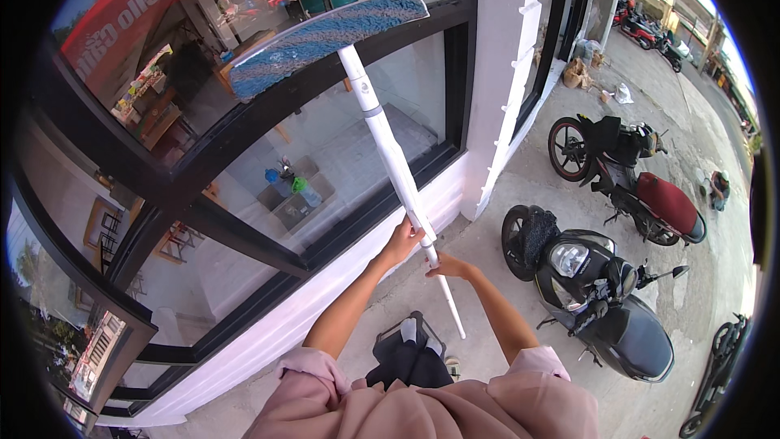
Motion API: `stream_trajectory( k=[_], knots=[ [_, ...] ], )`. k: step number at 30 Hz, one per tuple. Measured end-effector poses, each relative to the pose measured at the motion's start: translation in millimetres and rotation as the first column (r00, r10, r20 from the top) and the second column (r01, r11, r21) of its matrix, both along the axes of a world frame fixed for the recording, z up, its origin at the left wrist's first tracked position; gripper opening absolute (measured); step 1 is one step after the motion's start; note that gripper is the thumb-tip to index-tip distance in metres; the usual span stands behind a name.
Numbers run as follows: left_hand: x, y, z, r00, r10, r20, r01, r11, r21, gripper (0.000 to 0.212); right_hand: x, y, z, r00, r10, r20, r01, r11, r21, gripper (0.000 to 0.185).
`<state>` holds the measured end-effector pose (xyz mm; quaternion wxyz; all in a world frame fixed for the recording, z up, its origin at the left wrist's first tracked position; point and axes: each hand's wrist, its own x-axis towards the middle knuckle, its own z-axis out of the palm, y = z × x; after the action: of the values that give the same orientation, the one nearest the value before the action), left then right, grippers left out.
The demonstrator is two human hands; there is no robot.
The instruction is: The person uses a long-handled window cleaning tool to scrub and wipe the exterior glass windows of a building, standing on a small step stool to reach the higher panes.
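A white telescopic pole (396, 161) slants up from in front of me to a shop window. My left hand (402, 241) is closed around the pole just above a grey collar. Lower down, my right hand (448, 266) grips the thinner section below that joint. At the top, a wide flat mop head with a blue and grey microfibre pad (329, 39) reaches over the black window frame (256, 113) and the upper glass pane (183, 73); whether it presses on the glass cannot be told. The lower pane (365, 128) lies behind the pole.
My feet are on a dark low platform (390, 341) close to the white wall (378, 244). Two parked motorcycles, one with a grey seat (631, 329) and one with a red seat (667, 201), stand at right. A person (718, 190) is beyond them. Bags (576, 73) lie by the wall.
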<state>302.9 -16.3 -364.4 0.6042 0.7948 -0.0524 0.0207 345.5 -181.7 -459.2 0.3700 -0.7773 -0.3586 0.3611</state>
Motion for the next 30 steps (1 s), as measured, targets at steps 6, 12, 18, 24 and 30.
stream_trajectory(
  k=[6, 12, 18, 24, 30],
  knots=[
    [-31.2, 30.5, 41.0, 0.979, 0.168, 0.114, -0.176, 0.983, 0.059, 0.021, 3.3, 31.0, 195.0, 0.96, 0.058, -0.275, 0.044, 0.935, 0.352, 0.078],
    [-57.1, 66.2, 23.6, 0.972, 0.22, 0.078, -0.232, 0.946, 0.226, 0.02, -43.1, 101.1, 269.7, 0.976, -0.15, 0.156, 0.053, 0.865, 0.5, 0.053],
    [-107.4, 95.2, 26.3, 0.978, 0.208, 0.016, -0.207, 0.977, -0.047, 0.059, -94.4, 144.9, 250.7, 0.953, -0.225, 0.202, 0.077, 0.826, 0.558, 0.044],
    [-170.6, 122.5, 17.3, 0.918, 0.391, -0.072, -0.387, 0.839, -0.382, 0.05, -130.8, 189.2, 236.7, 0.958, -0.138, 0.25, -0.006, 0.866, 0.5, 0.044],
    [-208.7, 136.0, 39.7, 0.806, 0.565, -0.177, -0.571, 0.663, -0.484, 0.04, -138.6, 227.8, 196.8, 0.968, 0.032, 0.251, -0.135, 0.903, 0.407, 0.046]
  ],
)
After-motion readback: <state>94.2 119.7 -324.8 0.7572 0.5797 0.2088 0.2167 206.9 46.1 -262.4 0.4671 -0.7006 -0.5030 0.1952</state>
